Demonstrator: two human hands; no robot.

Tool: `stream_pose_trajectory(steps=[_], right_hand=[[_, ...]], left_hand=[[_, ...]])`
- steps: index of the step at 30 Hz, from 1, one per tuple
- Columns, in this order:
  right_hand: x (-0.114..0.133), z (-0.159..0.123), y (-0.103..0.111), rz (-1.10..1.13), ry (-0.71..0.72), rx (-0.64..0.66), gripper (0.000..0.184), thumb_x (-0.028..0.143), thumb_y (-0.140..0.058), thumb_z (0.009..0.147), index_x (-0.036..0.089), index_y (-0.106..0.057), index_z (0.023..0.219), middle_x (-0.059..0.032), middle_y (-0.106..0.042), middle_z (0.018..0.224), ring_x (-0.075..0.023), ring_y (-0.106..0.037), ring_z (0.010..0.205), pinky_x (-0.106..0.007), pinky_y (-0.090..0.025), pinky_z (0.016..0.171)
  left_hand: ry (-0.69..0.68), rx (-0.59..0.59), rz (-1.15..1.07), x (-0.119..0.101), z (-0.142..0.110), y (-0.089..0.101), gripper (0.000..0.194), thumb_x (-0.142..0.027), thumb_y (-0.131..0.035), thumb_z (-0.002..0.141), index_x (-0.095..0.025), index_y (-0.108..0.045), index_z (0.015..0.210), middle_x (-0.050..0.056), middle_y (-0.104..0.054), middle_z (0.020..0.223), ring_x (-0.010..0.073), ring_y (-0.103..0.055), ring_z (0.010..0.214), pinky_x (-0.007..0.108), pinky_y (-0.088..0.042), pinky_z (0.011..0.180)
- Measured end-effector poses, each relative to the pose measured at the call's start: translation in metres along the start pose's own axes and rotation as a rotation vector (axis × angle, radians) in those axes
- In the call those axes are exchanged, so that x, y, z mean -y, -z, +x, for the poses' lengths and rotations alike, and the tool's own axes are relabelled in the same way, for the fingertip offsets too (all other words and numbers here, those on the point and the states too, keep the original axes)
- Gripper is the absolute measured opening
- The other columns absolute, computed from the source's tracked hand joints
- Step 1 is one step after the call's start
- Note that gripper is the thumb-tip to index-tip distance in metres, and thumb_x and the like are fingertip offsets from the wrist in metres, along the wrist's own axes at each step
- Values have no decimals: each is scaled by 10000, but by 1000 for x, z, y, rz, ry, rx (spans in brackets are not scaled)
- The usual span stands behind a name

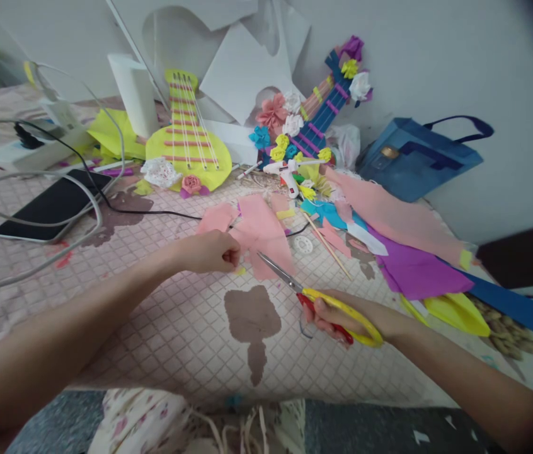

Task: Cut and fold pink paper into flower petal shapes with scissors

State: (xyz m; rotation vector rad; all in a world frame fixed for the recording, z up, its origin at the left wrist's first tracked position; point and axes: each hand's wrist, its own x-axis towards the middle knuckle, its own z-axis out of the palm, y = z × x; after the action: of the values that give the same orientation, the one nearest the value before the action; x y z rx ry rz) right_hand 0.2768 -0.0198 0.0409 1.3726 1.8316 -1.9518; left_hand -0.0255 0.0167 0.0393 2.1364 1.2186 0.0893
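Note:
My right hand (330, 312) grips a pair of scissors (290, 277) with one yellow and one red handle. The blades look closed together and point up and left, their tips over a pink crepe paper piece (271, 255). My left hand (217, 251) is closed, fingers curled, by the left edge of that paper. What it may hold is hidden. A second pink paper piece (217, 217) lies just behind it. A white hot glue gun (289, 176) sits farther back, its black cord running under the pink paper.
Behind stand a yellow paper guitar (191, 142) and a blue paper guitar (323, 123) with paper flowers. At left are a black tablet (53, 205), a power strip (34, 148) and loose cables. Purple crepe paper (418, 271), a wooden stick (327, 246) and a blue bag (418, 157) lie right.

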Motion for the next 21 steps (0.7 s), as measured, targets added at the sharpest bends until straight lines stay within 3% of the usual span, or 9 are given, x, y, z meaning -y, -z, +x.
stream_pose_trajectory(steps=[11,21], right_hand=[[2,0,-2,-44,-7,-30,611,780,-346,736,188,-438,856,71,-370,566,-39,-346,378,-157,-338,321],[13,-3,-8,-24,-56,-51,689,859,-381,615,200,-427,811,81,-345,528,-42,-323,360,-168,-295,311]], left_hand=[[38,-69,-8,-1,1,-4,117,-258,-529,709,-170,-591,754,4,-618,722,123,-553,666,214,-362,557],[38,-120,21,-7,-2,-11,104,-260,-545,685,-183,-604,721,7,-636,741,133,-549,660,225,-339,536]])
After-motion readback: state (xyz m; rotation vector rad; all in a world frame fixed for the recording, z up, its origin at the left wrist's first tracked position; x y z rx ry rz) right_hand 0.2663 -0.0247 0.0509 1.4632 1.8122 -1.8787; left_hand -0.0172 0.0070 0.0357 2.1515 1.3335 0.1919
